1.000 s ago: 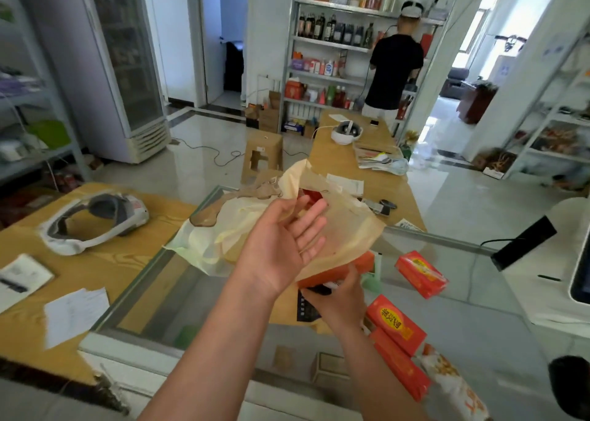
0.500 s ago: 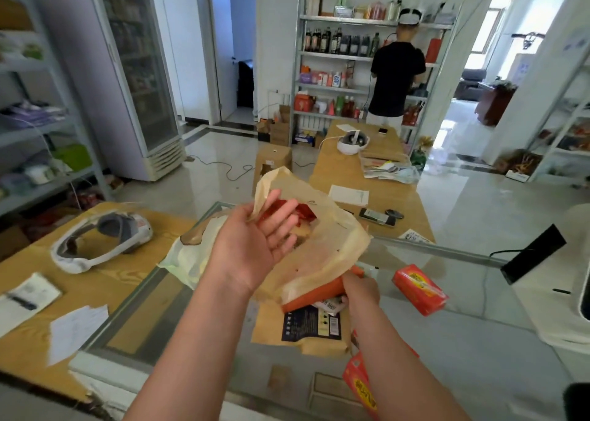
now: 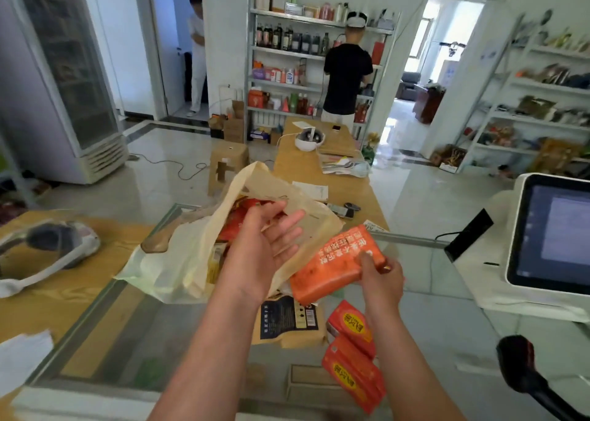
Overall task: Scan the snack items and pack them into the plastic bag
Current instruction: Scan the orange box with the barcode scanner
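Shop interior, pale glossy tiled floor. Directly ahead, glass-topped counter (image 3: 447, 308), flanked left by a light wooden table (image 3: 64, 293) bearing a white-and-grey headset (image 3: 48, 251). Beyond, a long wooden table (image 3: 319, 171), then a grey metal shelving rack (image 3: 306, 56) stocked with bottles and cartons. Tall glass-door fridge (image 3: 64, 78) at far left; white point-of-sale terminal with dark screen (image 3: 549, 238) at right; black handheld scanner (image 3: 523, 366) low right. Person in black shirt (image 3: 348, 75) facing the rack; person in white clothes (image 3: 196, 53) in the far doorway. Translucent cream plastic bag (image 3: 178, 261) slumped on the counter's left edge, mouth lifted and facing right, red packets visible inside. Left hand (image 3: 265, 248) at the bag's mouth, palm up, fingers spread and nearly straight against the film, propping it open. Right hand (image 3: 380, 277) gripping the far-right end of an orange rectangular snack pack (image 3: 335, 261), thumb on top. Pack held above the counter, printed face up, lettering upside down to the camera; long axis running lower left to upper right, lower-left end pointing at the bag's mouth and meeting its rim. Flat on the glass below: brown paper pouch with dark label (image 3: 290, 321) and, just beside it, two orange-red snack packs (image 3: 349, 324), overlapping, long axes slanting toward the near right.
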{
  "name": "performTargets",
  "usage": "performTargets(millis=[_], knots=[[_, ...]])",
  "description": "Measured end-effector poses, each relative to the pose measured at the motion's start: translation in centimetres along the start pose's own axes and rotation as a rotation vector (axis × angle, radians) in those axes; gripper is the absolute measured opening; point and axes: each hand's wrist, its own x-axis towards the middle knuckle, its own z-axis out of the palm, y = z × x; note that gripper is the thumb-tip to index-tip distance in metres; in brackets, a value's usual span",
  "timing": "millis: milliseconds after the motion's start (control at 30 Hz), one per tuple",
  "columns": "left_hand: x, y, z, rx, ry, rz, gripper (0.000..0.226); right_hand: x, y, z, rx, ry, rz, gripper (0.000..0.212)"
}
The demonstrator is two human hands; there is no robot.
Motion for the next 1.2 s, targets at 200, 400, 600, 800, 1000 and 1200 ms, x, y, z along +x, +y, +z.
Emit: performTargets(millis=[200, 400, 600, 800, 1000, 1200], knots=[[0.5, -3.7, 2.3, 0.504, -0.023, 0.027, 0.016, 0.1, -0.8, -4.3, 0.215, -0.003, -0.008, 0.007], [1.8, -9.1, 6.8, 0.698, -0.381, -0.232, 0.056, 3.3, -1.2, -9.6, 0.570, -0.182, 0.106, 0.025], [2.4, -17.0, 16.6, 0.878, -0.172, 0.119, 0.052, 8.6, -0.3, -14.7, 0.556, -0.138, 0.164, 0.046], [4.1, -22.4, 20.8, 1.532, -0.227, 0.695, 0.062, 9.9, 1.1, -17.4, 0.647, -0.501, 0.213, 0.081], [5.2, -23.9, 20.4, 1.195, -0.422, 0.634, 0.041, 12.5, 2.9, -20.2, 0.774, -0.493, 0.224, 0.042], [6.2, -22.3, 19.7, 0.859, -0.299, 0.037, 0.042, 12.1, 2.4, -21.0, 0.711, -0.592, 0.206, 0.046]])
